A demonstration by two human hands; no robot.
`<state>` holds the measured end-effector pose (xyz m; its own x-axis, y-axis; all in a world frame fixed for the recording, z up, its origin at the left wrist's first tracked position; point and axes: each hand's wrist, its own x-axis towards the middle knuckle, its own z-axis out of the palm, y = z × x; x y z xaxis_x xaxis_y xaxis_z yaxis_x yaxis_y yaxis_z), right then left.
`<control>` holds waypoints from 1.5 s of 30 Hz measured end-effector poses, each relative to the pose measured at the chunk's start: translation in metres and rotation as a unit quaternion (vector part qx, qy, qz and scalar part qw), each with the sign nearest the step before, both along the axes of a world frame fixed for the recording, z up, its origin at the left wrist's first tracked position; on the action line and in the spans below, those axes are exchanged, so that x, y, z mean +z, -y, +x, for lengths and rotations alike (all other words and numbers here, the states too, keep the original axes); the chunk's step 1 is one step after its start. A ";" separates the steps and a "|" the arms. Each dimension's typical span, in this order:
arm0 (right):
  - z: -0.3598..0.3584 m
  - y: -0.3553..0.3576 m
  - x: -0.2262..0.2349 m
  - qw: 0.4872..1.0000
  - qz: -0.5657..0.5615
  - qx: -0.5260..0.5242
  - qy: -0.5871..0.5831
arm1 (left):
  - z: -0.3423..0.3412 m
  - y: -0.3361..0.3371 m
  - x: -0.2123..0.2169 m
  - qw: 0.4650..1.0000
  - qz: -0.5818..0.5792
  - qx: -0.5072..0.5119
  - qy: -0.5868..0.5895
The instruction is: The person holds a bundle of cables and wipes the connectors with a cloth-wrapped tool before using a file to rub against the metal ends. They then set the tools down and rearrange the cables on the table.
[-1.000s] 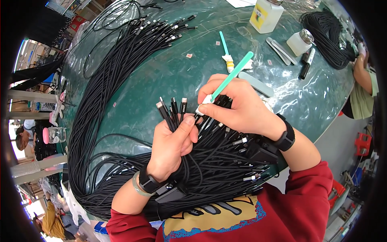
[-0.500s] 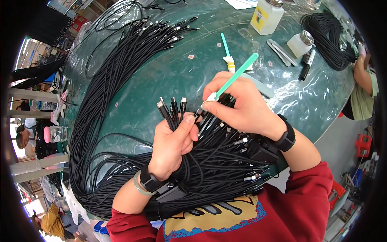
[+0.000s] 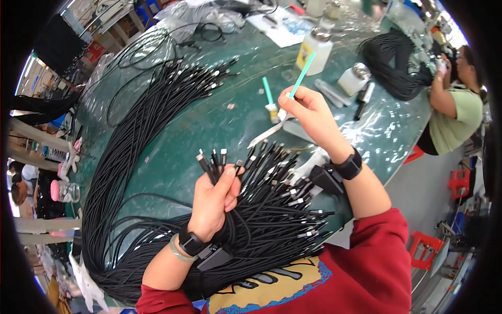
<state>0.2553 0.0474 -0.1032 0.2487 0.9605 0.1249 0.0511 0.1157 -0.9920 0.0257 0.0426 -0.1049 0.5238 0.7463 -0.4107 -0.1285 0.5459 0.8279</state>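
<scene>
My left hand (image 3: pixel 212 201) is closed around several black cables, their metal-tipped connectors (image 3: pixel 201 157) sticking up past the thumb and fingers. Further away and to the right, my right hand (image 3: pixel 317 116) pinches a green stick (image 3: pixel 302 76) with a white wrapped end (image 3: pixel 283 113) pointing down, apart from the connectors. A pointed metal tool (image 3: pixel 264 137) lies on the table below that end. Beside it is a second green stick (image 3: pixel 267 90) with a yellow and white end. A large bundle of black cables (image 3: pixel 261 209) spreads under both forearms, its connectors to the right.
Two white bottles with metal tops, one taller (image 3: pixel 315 52), one smaller (image 3: pixel 354 78), stand at the far right near marker pens (image 3: pixel 364 99) and grey tweezers (image 3: pixel 330 93). Another cable coil (image 3: pixel 395 65) lies by a person in green (image 3: pixel 460 112). Red stools (image 3: pixel 459 184) stand beyond the table.
My right hand has drawn the green stick away from the connectors, farther from me. My left hand still grips the cables. The view has shifted, showing more of the table's far side.
</scene>
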 end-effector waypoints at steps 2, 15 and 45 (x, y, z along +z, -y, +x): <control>0.016 0.004 0.002 0.998 0.002 -0.026 0.049 | 0.000 0.002 0.002 1.000 0.008 -0.016 0.015; 0.000 0.034 0.020 0.924 -0.092 0.000 0.372 | -0.018 0.019 0.034 0.996 0.069 0.000 0.063; -0.094 0.048 0.049 0.986 -0.028 0.128 -0.098 | -0.026 0.026 0.036 0.984 0.179 -0.009 -0.007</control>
